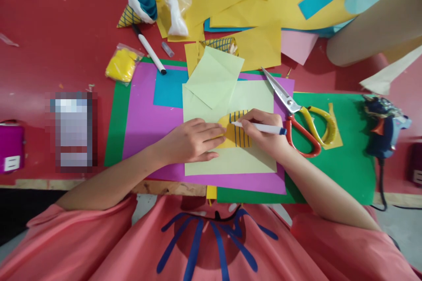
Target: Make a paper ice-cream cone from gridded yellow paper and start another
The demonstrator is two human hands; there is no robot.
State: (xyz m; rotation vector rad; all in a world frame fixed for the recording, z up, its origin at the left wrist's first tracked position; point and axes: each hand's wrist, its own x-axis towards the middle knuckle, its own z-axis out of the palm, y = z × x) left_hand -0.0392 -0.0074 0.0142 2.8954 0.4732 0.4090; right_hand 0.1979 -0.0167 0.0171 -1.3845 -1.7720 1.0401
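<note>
Bright, even light is falling from above and washing the red table (59, 30) in a soft sheen at upper left. Short, soft shadows are lying under the scissors (296, 114) and beside the forearm (372, 22) at upper right. The centre is showing sharp; the edges are bending outward from a wide lens and softening slightly. A pixelated block (73, 131) is masking one object at left. Colours are reading saturated, with no harsh glare.
</note>
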